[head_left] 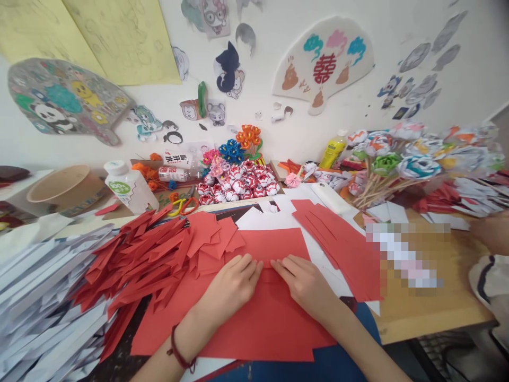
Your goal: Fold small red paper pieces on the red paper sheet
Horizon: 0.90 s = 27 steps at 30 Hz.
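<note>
My left hand point(235, 277) and my right hand point(303, 278) face each other, fingertips closed on the edge of a piece of red paper point(272, 276). A narrow band shows along that edge between my fingers, like a fold. Larger red sheets point(258, 331) lie beneath my hands and forearms. Just beyond my left hand, small red paper pieces point(210, 239) overlap loosely. A heap of folded red paper strips point(147, 254) spreads to the left of them. My fingers partly cover the paper, so its full outline is hidden.
Folded white strips point(55, 302) are piled at the far left. Red sheets point(338, 249) lie on white paper to the right. Behind stand scissors point(183, 206), a white bottle point(129, 187), red-and-white paper flowers point(242, 183) and a yellow bottle point(334, 150). Another person's arm point(491, 233) shows at right.
</note>
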Each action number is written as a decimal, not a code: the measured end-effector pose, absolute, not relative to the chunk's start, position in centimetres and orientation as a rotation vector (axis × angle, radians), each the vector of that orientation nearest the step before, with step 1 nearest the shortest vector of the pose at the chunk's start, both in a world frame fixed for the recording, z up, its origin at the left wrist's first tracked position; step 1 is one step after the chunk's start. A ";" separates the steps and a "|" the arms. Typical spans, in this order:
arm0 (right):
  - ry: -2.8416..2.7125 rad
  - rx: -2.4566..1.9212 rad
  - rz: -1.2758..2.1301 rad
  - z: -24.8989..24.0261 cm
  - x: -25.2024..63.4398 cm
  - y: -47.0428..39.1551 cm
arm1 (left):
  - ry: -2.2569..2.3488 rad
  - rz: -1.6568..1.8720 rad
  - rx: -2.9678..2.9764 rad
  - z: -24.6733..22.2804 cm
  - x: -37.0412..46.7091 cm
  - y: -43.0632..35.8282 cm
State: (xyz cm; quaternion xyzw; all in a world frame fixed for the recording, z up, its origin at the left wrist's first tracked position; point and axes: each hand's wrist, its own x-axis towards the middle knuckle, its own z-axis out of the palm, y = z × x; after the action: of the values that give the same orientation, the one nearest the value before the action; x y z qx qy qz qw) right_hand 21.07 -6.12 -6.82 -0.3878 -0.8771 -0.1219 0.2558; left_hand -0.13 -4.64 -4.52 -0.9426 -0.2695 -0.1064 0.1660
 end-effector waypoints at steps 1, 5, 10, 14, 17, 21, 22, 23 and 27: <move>-2.389 -1.045 -0.347 -6.8 21.1 -6.1 | -0.764 -0.307 -2.685 -4.6 -0.1 -4.7; -2.414 -1.023 -0.410 -6.7 20.8 -6.2 | -0.744 -0.314 -2.662 -4.7 -0.1 -4.8; -2.430 -1.019 -0.508 -6.2 20.4 -6.4 | -0.739 -0.301 -2.657 -4.5 0.1 -4.8; -2.421 -1.063 -0.557 -6.0 20.0 -6.7 | -0.776 -0.212 -2.682 -4.0 0.0 -5.0; -2.428 -1.137 -0.557 -6.1 19.9 -7.2 | -0.841 -0.166 -2.709 -3.7 0.0 -5.2; -2.425 -1.222 -0.533 -6.2 19.9 -7.9 | -0.970 -0.155 -2.729 -3.8 0.3 -5.7; -2.431 -1.241 -0.530 -6.1 19.9 -8.0 | -0.984 -0.157 -2.722 -3.9 0.5 -5.8; -2.439 -1.254 -0.529 -6.1 19.9 -8.1 | -0.988 -0.158 -2.711 -4.0 0.7 -6.0; -2.479 -1.295 -0.535 -6.3 19.1 -8.2 | -0.929 -0.152 -2.693 -4.4 1.6 -6.3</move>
State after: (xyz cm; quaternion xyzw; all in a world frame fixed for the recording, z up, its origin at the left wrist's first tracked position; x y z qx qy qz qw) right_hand 19.05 -8.17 -6.26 -0.4499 -0.8612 -0.1859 0.1463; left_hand 1.63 -6.26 -4.39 -0.9342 -0.3223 -0.0527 0.1439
